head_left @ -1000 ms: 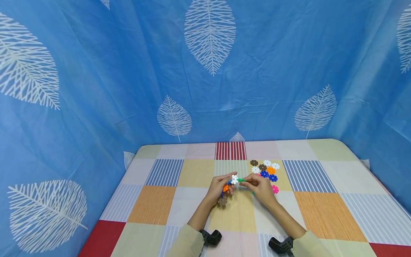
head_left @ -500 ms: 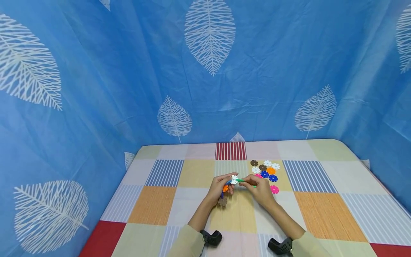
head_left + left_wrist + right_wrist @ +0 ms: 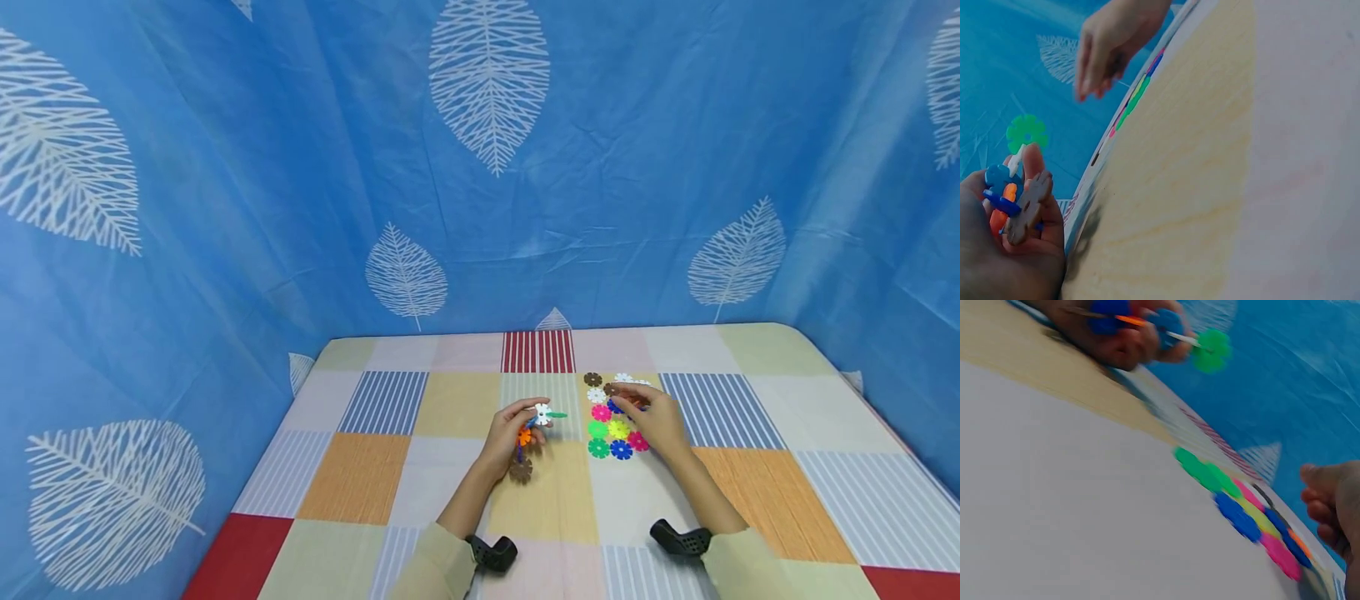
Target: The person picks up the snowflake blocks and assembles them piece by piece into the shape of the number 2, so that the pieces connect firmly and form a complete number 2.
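My left hand (image 3: 504, 439) holds a chain of flower-shaped interlocking discs between thumb and fingers. From its lower end upward run a brown disc (image 3: 521, 471), a dark blue disc (image 3: 1001, 203), an orange disc (image 3: 524, 437), a lighter blue disc (image 3: 999, 177), a white disc (image 3: 543, 415) and a green disc (image 3: 1027, 132). The green one sticks out past the fingertips, slotted into the white one. My right hand (image 3: 662, 423) hovers over the loose discs, fingers bent loosely downward, nothing visible in its grasp. It covers part of the group in the head view.
Loose discs lie flat in a cluster right of the chain, among them a yellow disc (image 3: 618, 428), a pink disc (image 3: 601, 412), a green disc (image 3: 598, 448) and a blue disc (image 3: 621, 450). A patchwork cloth (image 3: 442, 404) covers the table; a blue curtain (image 3: 622, 167) surrounds its back and sides.
My right hand has let go of the chain's green disc and moved right, over the loose discs. Several discs it had hidden now show. The left hand keeps hold of the chain, nearly still.
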A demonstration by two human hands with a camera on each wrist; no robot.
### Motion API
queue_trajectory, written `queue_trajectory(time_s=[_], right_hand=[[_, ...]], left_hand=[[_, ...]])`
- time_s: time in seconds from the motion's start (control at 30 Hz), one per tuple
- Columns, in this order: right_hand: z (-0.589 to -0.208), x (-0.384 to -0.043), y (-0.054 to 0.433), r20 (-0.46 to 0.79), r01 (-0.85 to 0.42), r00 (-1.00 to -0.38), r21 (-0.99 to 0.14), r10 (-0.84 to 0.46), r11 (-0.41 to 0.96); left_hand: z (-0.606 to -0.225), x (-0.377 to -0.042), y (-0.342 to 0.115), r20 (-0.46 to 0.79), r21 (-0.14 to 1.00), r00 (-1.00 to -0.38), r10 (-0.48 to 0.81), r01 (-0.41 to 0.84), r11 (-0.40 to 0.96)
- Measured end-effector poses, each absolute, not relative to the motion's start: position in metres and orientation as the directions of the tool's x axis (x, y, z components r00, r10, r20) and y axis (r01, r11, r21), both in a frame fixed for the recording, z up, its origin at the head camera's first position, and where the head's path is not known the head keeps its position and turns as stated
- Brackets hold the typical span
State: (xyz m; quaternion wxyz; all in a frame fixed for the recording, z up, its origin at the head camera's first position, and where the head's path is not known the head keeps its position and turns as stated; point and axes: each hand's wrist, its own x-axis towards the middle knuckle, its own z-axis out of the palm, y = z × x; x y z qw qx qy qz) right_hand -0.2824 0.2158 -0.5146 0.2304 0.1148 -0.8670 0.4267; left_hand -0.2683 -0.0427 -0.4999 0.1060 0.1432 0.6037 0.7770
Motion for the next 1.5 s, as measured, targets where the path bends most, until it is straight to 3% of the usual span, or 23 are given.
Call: queue_trajectory(time_s=[0.23,0.47,0.63,0.77,0.9,1.03,1.27,1.5], right_hand=[[-0.52,-0.277,0.256,0.354,-0.203,-0.933,-0.663,0.063,0.721],[-0.525,-0.276,0.259,0.375,-0.258,-0.927,-0.612,-0.013,0.748],[-0.528,-0.276,0.258,0.357,-0.251,-0.934,-0.653,-0.002,0.715],[-0.521,-0.274,0.248,0.285,-0.228,-0.958,-0.784,0.009,0.578],[-0.513,-0.271,0.22,0.178,-0.172,-0.984,-0.956,0.003,0.237],[-0.508,-0.266,0.187,0.114,-0.114,-0.993,-0.993,-0.01,-0.018],[-0.509,-0.258,0.158,0.009,-0.009,-1.0,-0.99,0.002,-0.14],[-0.508,-0.254,0.148,-0.017,0.019,-1.0,-0.987,-0.01,-0.162]], left_hand=[[-0.501,-0.269,-0.045,0.086,0.968,-0.947,0.311,0.005,-0.253],[-0.502,-0.27,-0.045,0.095,0.972,-0.945,0.313,0.02,-0.234],[-0.502,-0.271,-0.044,0.083,0.974,-0.95,0.301,0.014,-0.224],[-0.501,-0.271,-0.044,0.067,0.977,-0.958,0.28,0.006,-0.214],[-0.5,-0.27,-0.043,0.042,0.976,-0.965,0.257,-0.016,-0.219],[-0.499,-0.27,-0.042,0.033,0.975,-0.968,0.248,-0.023,-0.221],[-0.499,-0.271,-0.041,0.036,0.978,-0.968,0.248,-0.018,-0.21],[-0.499,-0.27,-0.041,0.044,0.98,-0.968,0.248,-0.005,-0.197]])
